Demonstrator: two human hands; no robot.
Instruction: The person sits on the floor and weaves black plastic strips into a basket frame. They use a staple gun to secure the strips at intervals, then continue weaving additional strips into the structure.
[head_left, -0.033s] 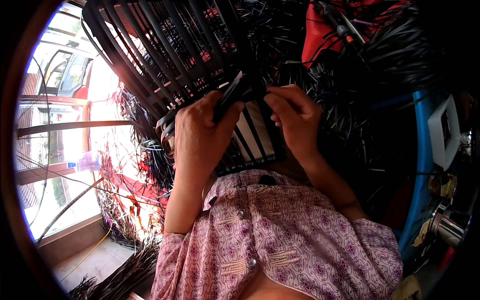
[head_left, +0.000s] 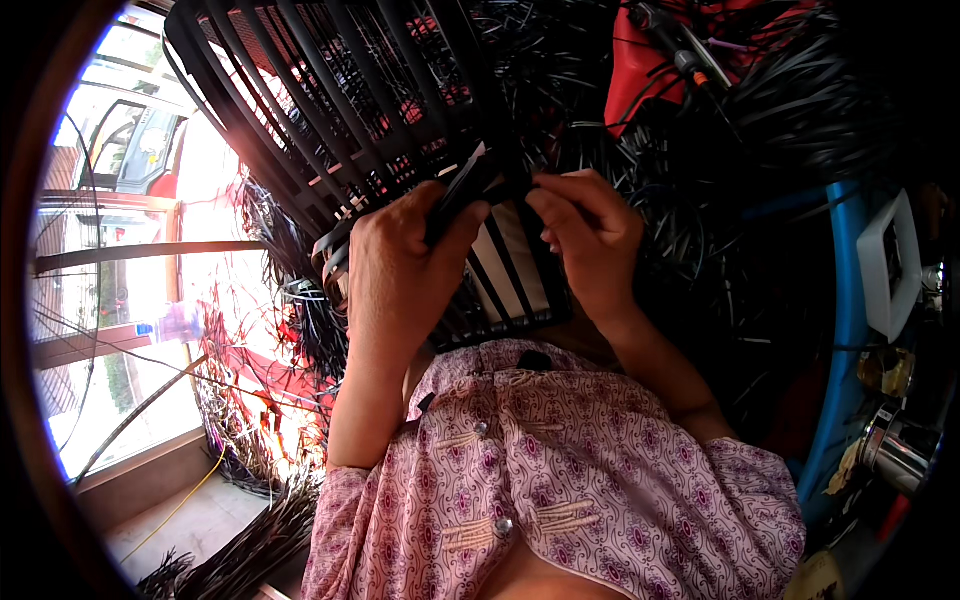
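Note:
A black slatted basket (head_left: 352,105), made of flat strips, stands in front of me and leans over toward the upper left. My left hand (head_left: 395,265) is closed at its near edge, with a flat black strip (head_left: 460,192) gripped between thumb and fingers. Just to the right, my right hand (head_left: 597,240) is closed in a pinch by the basket's dark rim. What its fingertips hold is lost in shadow. Between and below the hands, pale material (head_left: 510,262) shows behind the black slats, close to my lap.
Tangled black strips (head_left: 660,215) heap behind and right of the basket. A tool with an orange band (head_left: 688,66) lies over red material (head_left: 635,80). At the right are a blue rim (head_left: 843,290), a white tray (head_left: 888,268) and a metal container (head_left: 898,448). More strips (head_left: 240,540) lie lower left.

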